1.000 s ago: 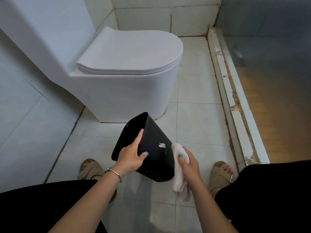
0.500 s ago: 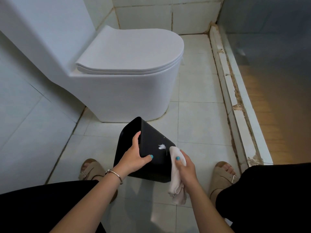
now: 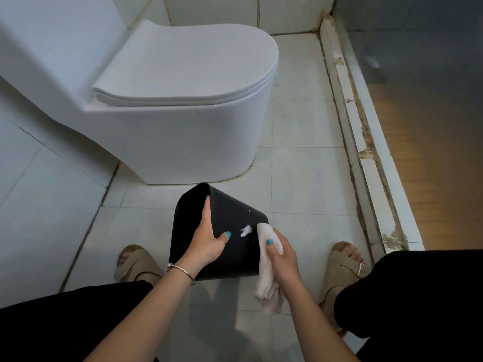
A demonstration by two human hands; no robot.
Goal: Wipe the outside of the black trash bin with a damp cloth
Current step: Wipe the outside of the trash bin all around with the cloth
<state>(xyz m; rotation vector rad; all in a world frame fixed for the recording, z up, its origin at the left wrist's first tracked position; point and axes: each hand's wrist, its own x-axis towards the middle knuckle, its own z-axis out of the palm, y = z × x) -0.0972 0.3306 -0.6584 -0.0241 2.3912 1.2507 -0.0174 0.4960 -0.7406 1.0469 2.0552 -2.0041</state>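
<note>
I see the toilet [image 3: 183,126] standing on the tiled floor [image 3: 308,184]. Just before it my left hand [image 3: 206,244] grips the tilted black bin [image 3: 235,218] by its rim. My right hand [image 3: 281,257] clutches the cloth [image 3: 266,280], seemingly against the bin beside a white smear [image 3: 245,231].

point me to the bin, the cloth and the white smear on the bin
black trash bin [image 3: 230,205]: head view, bare upper side wall.
cloth [image 3: 264,231]: head view, top fold above the right thumb.
white smear [image 3: 245,231]: head view, middle of the mark.
</note>
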